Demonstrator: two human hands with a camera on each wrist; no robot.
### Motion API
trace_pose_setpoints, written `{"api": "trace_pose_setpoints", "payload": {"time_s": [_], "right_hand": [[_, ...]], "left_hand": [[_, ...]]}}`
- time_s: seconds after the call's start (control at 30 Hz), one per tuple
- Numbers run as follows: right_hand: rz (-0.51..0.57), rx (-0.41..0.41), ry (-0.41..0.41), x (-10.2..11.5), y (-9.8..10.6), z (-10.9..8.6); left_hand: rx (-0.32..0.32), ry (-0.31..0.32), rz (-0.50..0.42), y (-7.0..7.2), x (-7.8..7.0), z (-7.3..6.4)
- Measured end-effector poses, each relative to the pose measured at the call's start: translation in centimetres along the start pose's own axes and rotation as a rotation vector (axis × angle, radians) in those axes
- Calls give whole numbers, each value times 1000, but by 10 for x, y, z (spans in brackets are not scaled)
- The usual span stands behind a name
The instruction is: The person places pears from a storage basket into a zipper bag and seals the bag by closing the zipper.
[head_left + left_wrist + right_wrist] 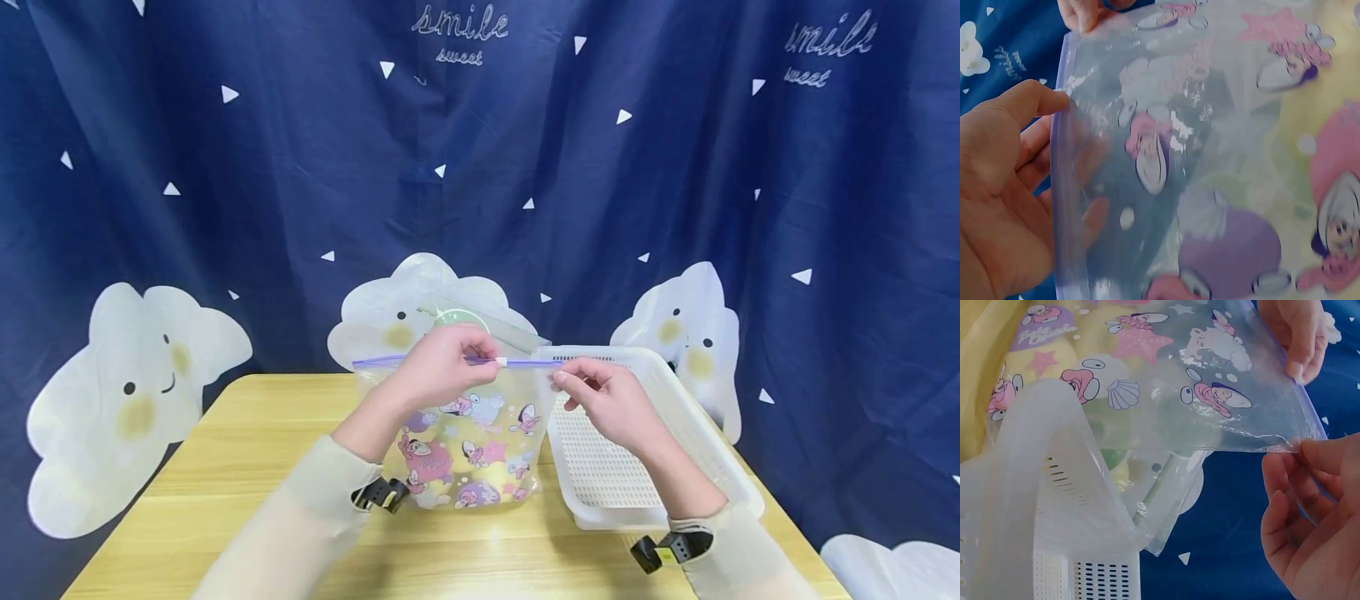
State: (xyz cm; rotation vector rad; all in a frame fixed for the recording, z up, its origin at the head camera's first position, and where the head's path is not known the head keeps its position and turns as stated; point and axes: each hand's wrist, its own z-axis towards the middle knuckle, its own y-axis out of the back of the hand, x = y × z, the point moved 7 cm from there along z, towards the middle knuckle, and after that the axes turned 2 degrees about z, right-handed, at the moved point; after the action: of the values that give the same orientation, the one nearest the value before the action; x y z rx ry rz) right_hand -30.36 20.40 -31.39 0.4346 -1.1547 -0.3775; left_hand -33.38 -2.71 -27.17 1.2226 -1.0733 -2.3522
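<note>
A clear slider zip bag (pixel 480 454) with pink and purple cartoon prints stands upright on the table, with yellow and green contents showing through the plastic. My left hand (pixel 447 364) pinches its purple zip strip beside the white slider (pixel 502 362). The right hand (pixel 611 404) pinches the bag's top right corner between thumb and forefinger. In the right wrist view that corner grip shows closely on the bag (pixel 1166 381), with the remaining fingers of the right hand (pixel 1316 512) curled loosely below. The left wrist view has the left hand (pixel 1004 194) at the zip edge.
A white perforated plastic basket (pixel 720 458) stands right of the bag, its near wall tall in the right wrist view. Behind the bag rises a clear plastic piece (pixel 517 336). The wooden table (pixel 225 467) meets a dark blue curtain (pixel 285 183) with cloud prints.
</note>
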Motion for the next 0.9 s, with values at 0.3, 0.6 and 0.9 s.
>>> {"api": "trace_pose_setpoints", "payload": {"time_s": [0.3,0.6,0.9], "right_hand": [[-7,19,10,2,-3,1],[-15,16,12,1,-2,0],[-20,19,25,0,-1,2]], "left_hand": [[-39,14,31,31,27,-26],[-77,56,59,60,56,-50],[-142,71,113,83,74,-74]]}}
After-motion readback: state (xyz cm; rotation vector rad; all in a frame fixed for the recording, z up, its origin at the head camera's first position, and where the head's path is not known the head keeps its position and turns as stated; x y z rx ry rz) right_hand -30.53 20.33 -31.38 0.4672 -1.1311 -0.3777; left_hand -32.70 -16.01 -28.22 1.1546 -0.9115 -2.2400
